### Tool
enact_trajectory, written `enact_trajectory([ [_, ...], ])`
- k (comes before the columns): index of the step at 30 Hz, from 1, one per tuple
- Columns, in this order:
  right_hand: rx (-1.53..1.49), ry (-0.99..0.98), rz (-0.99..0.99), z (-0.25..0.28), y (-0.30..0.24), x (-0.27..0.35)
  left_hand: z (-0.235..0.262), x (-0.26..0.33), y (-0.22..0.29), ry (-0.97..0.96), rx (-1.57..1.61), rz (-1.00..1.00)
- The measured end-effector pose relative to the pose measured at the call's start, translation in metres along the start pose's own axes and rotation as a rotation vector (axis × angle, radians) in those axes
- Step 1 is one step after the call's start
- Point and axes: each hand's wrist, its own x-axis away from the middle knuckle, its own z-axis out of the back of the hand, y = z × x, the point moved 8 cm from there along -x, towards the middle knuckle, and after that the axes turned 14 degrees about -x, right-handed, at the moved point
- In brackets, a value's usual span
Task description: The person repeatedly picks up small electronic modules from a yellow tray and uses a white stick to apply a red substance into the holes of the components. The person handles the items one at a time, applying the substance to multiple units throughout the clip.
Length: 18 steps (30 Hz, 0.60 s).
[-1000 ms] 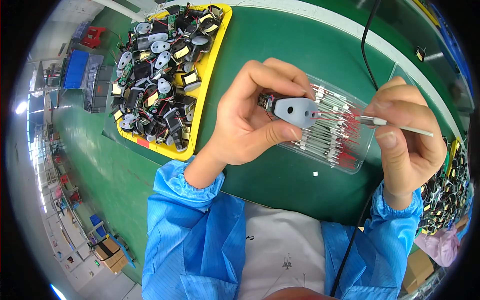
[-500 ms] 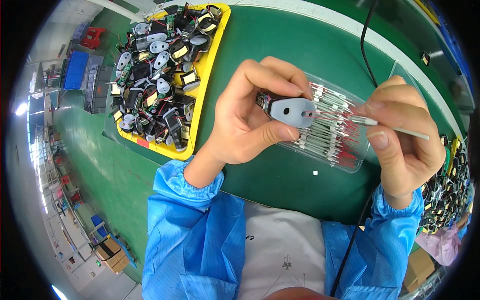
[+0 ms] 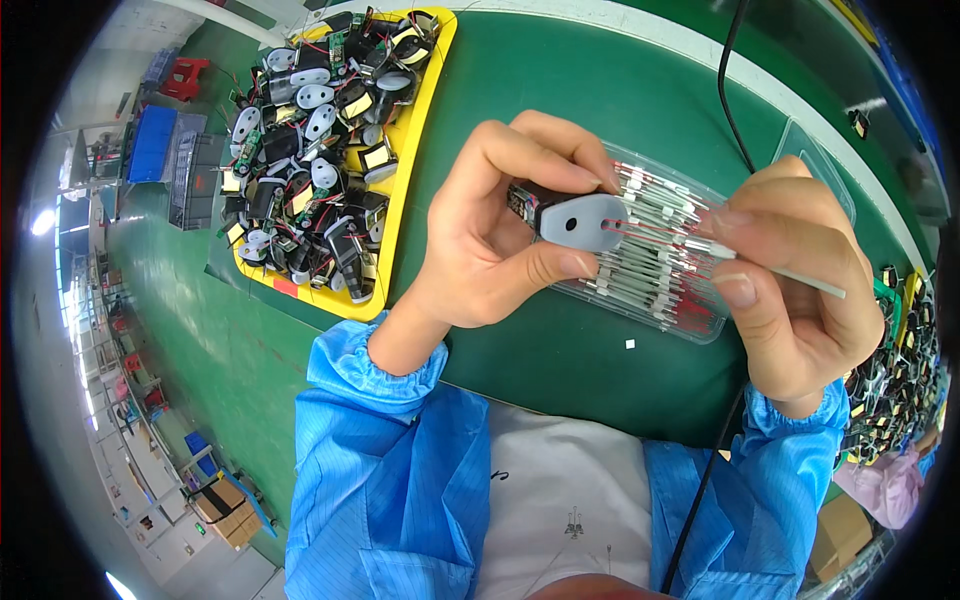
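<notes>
My left hand (image 3: 465, 235) grips a small black electronic housing with a grey oval end cap (image 3: 592, 236). Two dark holes show in that cap, which faces right. Between thumb and fingers, my right hand (image 3: 815, 290) pinches a thin white cable (image 3: 808, 281) with a white sleeve near its front. Fine red wire runs from the cable to the cap's right-hand hole; how far it goes in is hidden. Beneath both hands lies a clear plastic box (image 3: 708, 339) holding many similar white cables (image 3: 655, 215) with red wire ends.
At the left a yellow tray (image 3: 408, 165) is heaped with similar grey-capped housings (image 3: 323, 172). A small white square (image 3: 630, 344) lies on the green tabletop (image 3: 520, 360). A black cord (image 3: 727, 90) crosses the far side. More parts (image 3: 895, 385) are piled at far right.
My right hand has shifted left and slightly down, bringing the cable closer to the grey cap. My left hand, with the housing, has barely moved.
</notes>
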Motion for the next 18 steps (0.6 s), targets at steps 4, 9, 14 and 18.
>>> enact_trajectory([
  [4,-0.055,0.027,-0.064,0.0015,0.0045,0.0021,-0.0002,-0.0004,0.001,-0.005,-0.004,-0.012],
  [9,-0.085,0.069,-0.144,0.0021,0.007,0.004,0.0,-0.0006,0.0008,-0.011,0.0,-0.021],
  [14,-0.082,0.034,-0.089,0.0012,0.0042,0.0025,-0.0003,-0.0005,0.0025,-0.009,-0.02,-0.03],
  [18,-0.029,-0.004,-0.031,0.0006,-0.0007,0.0006,-0.0003,-0.0012,0.0028,-0.009,-0.026,-0.043],
])
